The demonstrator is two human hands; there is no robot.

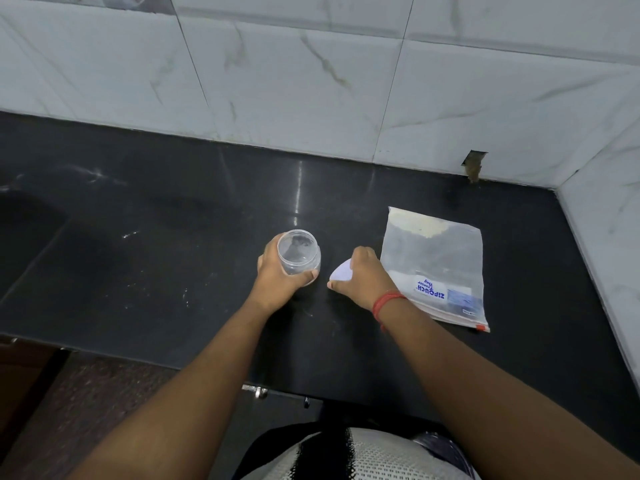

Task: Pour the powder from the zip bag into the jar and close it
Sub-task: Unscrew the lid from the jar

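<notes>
A small clear plastic jar point(298, 252) stands open and empty on the black counter point(173, 237). My left hand point(278, 271) is wrapped around its side. My right hand point(362, 277) holds the jar's pale lilac lid point(341, 273) just above the counter, a little to the right of the jar. To the right of that hand a clear zip bag point(438, 261) lies flat, with pale powder point(420, 225) gathered at its far end and its zip end towards me.
White marble-look wall tiles point(311, 81) rise behind the counter and along its right side. The counter's front edge point(207, 372) runs below my forearms, with a cabinet and floor beneath. A chipped hole point(473, 164) marks the tile base at the back right.
</notes>
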